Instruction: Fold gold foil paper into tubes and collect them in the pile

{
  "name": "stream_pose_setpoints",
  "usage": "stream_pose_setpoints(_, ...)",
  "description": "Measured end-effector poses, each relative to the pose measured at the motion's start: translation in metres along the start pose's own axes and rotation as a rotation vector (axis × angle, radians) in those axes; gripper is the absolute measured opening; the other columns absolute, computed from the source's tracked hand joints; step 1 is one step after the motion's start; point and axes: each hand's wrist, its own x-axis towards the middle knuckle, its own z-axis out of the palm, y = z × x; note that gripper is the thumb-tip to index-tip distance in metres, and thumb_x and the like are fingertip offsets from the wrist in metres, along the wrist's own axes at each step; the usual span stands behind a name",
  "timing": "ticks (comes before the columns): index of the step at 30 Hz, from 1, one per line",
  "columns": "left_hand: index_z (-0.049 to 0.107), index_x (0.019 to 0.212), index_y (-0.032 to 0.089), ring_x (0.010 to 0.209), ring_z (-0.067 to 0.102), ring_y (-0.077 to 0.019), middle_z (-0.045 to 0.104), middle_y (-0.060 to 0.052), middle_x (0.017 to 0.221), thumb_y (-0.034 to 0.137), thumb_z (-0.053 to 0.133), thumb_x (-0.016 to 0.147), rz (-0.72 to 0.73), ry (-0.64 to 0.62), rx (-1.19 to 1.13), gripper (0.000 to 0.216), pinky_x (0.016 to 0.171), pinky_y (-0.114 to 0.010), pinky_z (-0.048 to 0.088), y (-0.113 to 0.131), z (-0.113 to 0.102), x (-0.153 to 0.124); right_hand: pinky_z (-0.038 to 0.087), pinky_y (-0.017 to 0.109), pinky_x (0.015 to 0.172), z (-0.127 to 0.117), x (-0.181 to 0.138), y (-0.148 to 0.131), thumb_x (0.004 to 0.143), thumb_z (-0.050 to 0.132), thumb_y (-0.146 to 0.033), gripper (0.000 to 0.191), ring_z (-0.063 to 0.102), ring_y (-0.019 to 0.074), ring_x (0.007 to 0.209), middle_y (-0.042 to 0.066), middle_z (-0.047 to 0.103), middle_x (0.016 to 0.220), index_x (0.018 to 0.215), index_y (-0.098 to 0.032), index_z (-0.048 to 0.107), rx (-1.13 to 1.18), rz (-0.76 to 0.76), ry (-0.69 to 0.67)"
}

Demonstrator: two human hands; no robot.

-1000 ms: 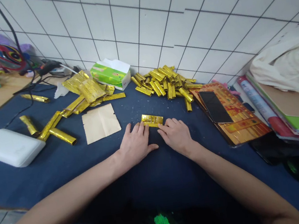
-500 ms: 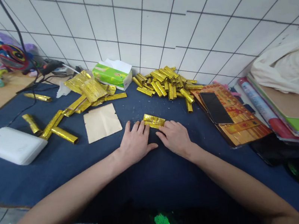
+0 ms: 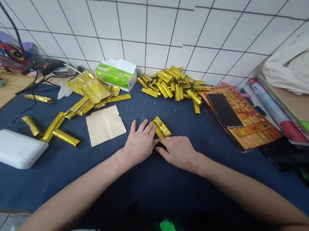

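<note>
the gold paper (image 3: 163, 126) lies on the counter (image 3: 201, 131). the left hand (image 3: 141, 141), spread out, touches its side. the right hand (image 3: 179, 151) touches its near end; whether it pinches, one can't tell.

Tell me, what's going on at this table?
A person's left hand is at the left side of a small gold piece lying on a blue tabletop, while the right hand touches its near end. A cream paper square lies to the left, and a heap of gold tubes lies by the wall.
</note>
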Motion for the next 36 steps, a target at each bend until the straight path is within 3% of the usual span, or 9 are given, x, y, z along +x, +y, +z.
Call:
stream_pose_setpoints(12, 0.04, 0.13, 0.016, 0.126, 0.035, -0.0269, 0.042, -0.01, 0.136, 0.039, 0.04, 0.087, -0.005, -0.016, -0.003, 0.049, 0.104, -0.051, 0.02, -0.001, 0.003, -0.001, 0.041, 0.027, 0.056, -0.01, -0.005, 0.006, 0.087, 0.039, -0.041, 0.03, 0.065, 0.019, 0.07, 0.003, 0.071, 0.081, 0.093, -0.024, 0.063, -0.008, 0.055, -0.033)
stream_pose_setpoints(23, 0.036, 0.133, 0.012, 0.128, 0.031, -0.0286, 0.036, -0.012, 0.139, 0.041, 0.037, 0.088, -0.004, -0.051, 0.012, 0.053, 0.103, -0.053, 0.019, 0.001, 0.004, -0.003, 0.044, 0.029, 0.06, -0.007, -0.007, 0.001, 0.087, 0.04, -0.035, 0.033, 0.066, 0.0202, 0.074, 0.008, 0.07, 0.085, 0.106, -0.016, 0.06, 0.012, 0.009, -0.064)
stream_pose_setpoints(31, 0.045, 0.126, 0.017, 0.131, 0.027, -0.0254, 0.038, -0.007, 0.139, 0.025, 0.033, 0.089, 0.064, -0.147, -0.152, 0.039, 0.103, -0.05, 0.024, -0.014, -0.003, 0.006, 0.042, 0.028, 0.06, -0.005, -0.007, -0.011, 0.084, 0.045, -0.039, 0.034, 0.065, 0.0192, 0.07, 0.007, 0.07, 0.082, 0.106, -0.017, 0.059, 0.138, -0.07, -0.103)
stream_pose_setpoints(34, 0.049, 0.122, 0.019, 0.13, 0.028, -0.0267, 0.041, -0.01, 0.136, 0.029, 0.039, 0.087, 0.029, -0.123, -0.172, 0.038, 0.103, -0.051, 0.022, -0.015, 0.001, 0.007, 0.039, 0.025, 0.059, -0.011, -0.002, -0.002, 0.085, 0.044, -0.037, 0.028, 0.062, 0.0156, 0.066, 0.003, 0.069, 0.074, 0.083, -0.02, 0.066, 0.261, -0.108, -0.108)
stream_pose_setpoints(36, 0.05, 0.121, 0.019, 0.128, 0.031, -0.0277, 0.044, -0.011, 0.132, 0.03, 0.041, 0.086, 0.024, -0.101, -0.177, 0.038, 0.103, -0.052, 0.022, -0.014, 0.002, 0.006, 0.038, 0.023, 0.058, -0.017, 0.005, 0.011, 0.087, 0.041, -0.031, 0.033, 0.06, 0.0126, 0.064, 0.001, 0.066, 0.069, 0.068, -0.02, 0.066, 0.386, -0.052, -0.008)
